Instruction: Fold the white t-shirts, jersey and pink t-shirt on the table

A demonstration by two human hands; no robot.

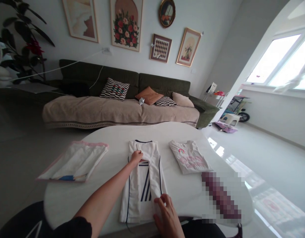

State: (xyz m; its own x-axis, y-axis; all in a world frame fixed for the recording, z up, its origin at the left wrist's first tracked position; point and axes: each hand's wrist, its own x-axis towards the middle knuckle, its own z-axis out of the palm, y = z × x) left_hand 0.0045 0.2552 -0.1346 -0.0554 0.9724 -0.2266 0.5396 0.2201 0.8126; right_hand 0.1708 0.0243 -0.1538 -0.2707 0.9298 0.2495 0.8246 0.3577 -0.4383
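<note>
A white garment [146, 180] with navy piping, a dark neckline and dark stripes lies lengthwise on the white table [102, 198]. Its two long sides are folded inward, leaving a strip of the striped middle showing. My left hand [136, 157] reaches across to the upper part, its fingers closed on the fabric below the neckline. Near the lower right edge is my right hand [167, 213], fingers bent, with thumb and index finger apart over the cloth. Whether its fingertips press the fabric is hard to tell.
A folded light shirt [190, 156] with pink print lies at the table's right, and a pixelated dark-red item [220, 195] nearer me. At left sits a pink-edged clear bag [75, 160] with white cloth inside. Beyond the table stands a green sofa [164, 81] with cushions.
</note>
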